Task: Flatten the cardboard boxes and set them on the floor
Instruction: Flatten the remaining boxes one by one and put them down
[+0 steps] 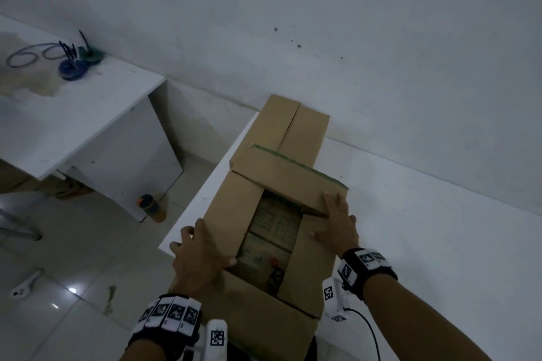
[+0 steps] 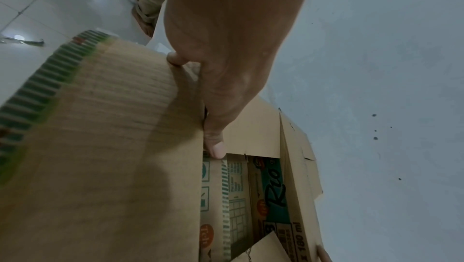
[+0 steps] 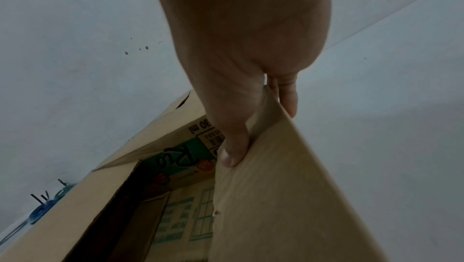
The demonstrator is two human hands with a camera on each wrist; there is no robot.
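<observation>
The brown corrugated cardboard box (image 1: 272, 214), its flaps folded open and printed green panels showing inside, lies on the smooth white table (image 1: 425, 243) against the wall, its near end hanging over the table's edge. The left hand (image 1: 199, 258) pinches the left flap (image 2: 113, 147), thumb on its inner edge. The right hand (image 1: 337, 226) grips the right flap (image 3: 288, 196), thumb on one face, fingers behind. Across a gap of glossy tiled floor stands a second white table (image 1: 73, 126) bearing blue and green round discs (image 1: 79, 63).
</observation>
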